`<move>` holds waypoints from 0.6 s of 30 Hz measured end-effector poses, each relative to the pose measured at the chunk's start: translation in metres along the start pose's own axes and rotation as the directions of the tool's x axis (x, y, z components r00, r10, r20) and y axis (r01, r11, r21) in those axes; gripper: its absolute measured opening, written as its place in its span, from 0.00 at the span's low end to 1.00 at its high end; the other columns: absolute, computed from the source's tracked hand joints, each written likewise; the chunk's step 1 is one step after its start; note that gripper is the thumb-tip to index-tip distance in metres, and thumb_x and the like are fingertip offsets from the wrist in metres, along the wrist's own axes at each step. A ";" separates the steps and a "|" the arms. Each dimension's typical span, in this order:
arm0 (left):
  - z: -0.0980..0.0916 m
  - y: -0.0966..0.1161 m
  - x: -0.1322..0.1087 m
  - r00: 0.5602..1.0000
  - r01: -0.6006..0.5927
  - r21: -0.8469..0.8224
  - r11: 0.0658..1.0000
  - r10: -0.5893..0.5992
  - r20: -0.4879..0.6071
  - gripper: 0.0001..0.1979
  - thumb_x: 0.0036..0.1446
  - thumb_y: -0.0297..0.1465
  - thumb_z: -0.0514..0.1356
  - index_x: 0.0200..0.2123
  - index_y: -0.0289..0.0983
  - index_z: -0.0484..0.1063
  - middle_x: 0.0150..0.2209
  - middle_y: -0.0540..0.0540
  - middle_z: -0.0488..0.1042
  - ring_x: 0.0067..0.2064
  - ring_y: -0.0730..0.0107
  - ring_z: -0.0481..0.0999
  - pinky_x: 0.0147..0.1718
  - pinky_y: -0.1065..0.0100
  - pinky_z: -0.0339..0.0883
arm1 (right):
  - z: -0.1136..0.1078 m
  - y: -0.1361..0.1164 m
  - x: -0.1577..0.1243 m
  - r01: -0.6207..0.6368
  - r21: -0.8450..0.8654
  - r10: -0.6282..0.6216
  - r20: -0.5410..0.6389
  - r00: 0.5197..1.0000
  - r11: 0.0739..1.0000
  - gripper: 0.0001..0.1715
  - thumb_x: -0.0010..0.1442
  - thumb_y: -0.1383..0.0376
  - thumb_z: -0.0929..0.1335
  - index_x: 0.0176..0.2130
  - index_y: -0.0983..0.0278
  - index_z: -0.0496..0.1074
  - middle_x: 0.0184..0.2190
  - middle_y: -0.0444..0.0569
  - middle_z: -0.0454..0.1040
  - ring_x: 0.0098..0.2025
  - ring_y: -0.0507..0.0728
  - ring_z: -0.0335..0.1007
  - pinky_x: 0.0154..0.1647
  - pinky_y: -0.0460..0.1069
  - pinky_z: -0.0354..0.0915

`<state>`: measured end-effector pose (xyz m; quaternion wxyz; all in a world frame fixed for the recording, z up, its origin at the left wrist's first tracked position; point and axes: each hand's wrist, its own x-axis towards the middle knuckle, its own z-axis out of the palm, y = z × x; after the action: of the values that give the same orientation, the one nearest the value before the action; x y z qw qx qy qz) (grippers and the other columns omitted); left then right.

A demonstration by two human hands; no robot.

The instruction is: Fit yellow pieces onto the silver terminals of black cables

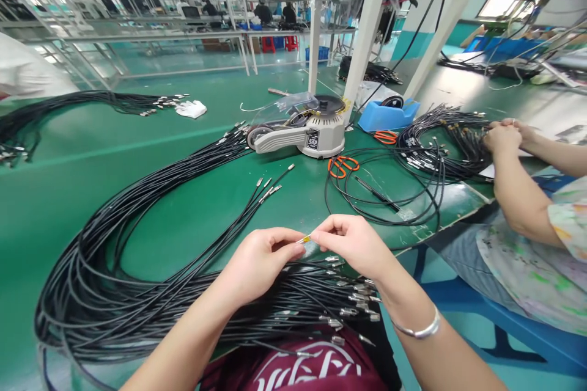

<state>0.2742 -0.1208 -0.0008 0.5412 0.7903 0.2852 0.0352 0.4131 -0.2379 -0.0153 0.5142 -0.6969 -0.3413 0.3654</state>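
Note:
Between my two hands is a thin silvery cable end with a small piece of yellow tape on it. My left hand pinches the cable end from the left, just beside the tape. From the right, the thumb and forefinger of my right hand close at the tape's other edge; the fingertips cover part of it. Below my hands a thick bundle of black cables curves round from the left, its metal connectors fanned out near my lap. A few separate cable ends lie above my left hand.
A grey tape dispenser stands ahead, with orange-handled scissors before it. Further right are a blue tape holder and loose black cable. A co-worker's hands hold another cable bundle. A white glove lies back left.

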 end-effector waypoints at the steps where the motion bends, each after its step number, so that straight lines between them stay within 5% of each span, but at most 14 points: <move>1: 0.000 -0.001 0.000 1.000 0.011 0.004 1.000 -0.010 -0.001 0.11 0.52 0.35 0.58 0.34 0.39 0.79 0.31 0.49 0.80 0.34 0.65 0.75 0.35 0.69 0.65 | 0.000 0.000 0.000 -0.002 0.004 0.002 -0.004 1.000 1.000 0.08 0.50 0.63 0.69 0.25 0.66 0.73 0.21 0.44 0.73 0.24 0.51 0.65 0.26 0.45 0.60; 12: -0.001 0.001 0.004 0.995 0.043 0.055 0.998 -0.047 0.087 0.09 0.51 0.33 0.58 0.27 0.35 0.76 0.24 0.51 0.73 0.27 0.73 0.67 0.29 0.72 0.61 | 0.002 0.006 -0.001 -0.023 0.012 0.023 0.007 1.000 1.000 0.08 0.50 0.63 0.69 0.24 0.66 0.72 0.21 0.44 0.71 0.25 0.51 0.64 0.28 0.46 0.59; 18: 0.006 -0.002 0.006 0.997 0.047 -0.205 0.978 -0.034 0.066 0.09 0.50 0.33 0.59 0.28 0.34 0.76 0.23 0.50 0.73 0.27 0.74 0.68 0.30 0.72 0.63 | 0.003 0.006 -0.004 -0.003 0.058 0.006 -0.054 0.999 0.998 0.10 0.51 0.62 0.69 0.25 0.66 0.71 0.21 0.44 0.71 0.25 0.51 0.64 0.30 0.47 0.61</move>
<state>0.2802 -0.1223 -0.0067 0.6294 0.7248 0.2789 0.0290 0.4088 -0.2411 -0.0214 0.5426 -0.6920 -0.3149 0.3572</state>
